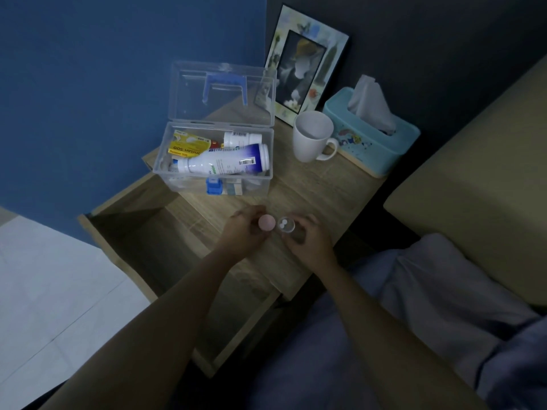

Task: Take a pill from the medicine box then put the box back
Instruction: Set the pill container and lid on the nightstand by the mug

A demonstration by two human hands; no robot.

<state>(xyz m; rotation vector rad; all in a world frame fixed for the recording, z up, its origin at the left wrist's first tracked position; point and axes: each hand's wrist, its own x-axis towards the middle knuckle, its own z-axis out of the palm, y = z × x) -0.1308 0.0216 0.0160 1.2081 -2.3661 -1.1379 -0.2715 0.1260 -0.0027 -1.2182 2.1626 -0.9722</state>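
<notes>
The person is pinching a pink cap (266, 222) in the left hand (245, 232) and gripping an opened pill jar (286, 225) in the right hand (307, 241), no pill being out yet, while the medicine box (216, 161) is sitting open on the nightstand (310, 190), its return to come.

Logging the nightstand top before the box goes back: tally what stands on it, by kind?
Medicine box: 1
Mug: 1
Tissue box: 1
Photo frame: 1
Total: 4
</notes>
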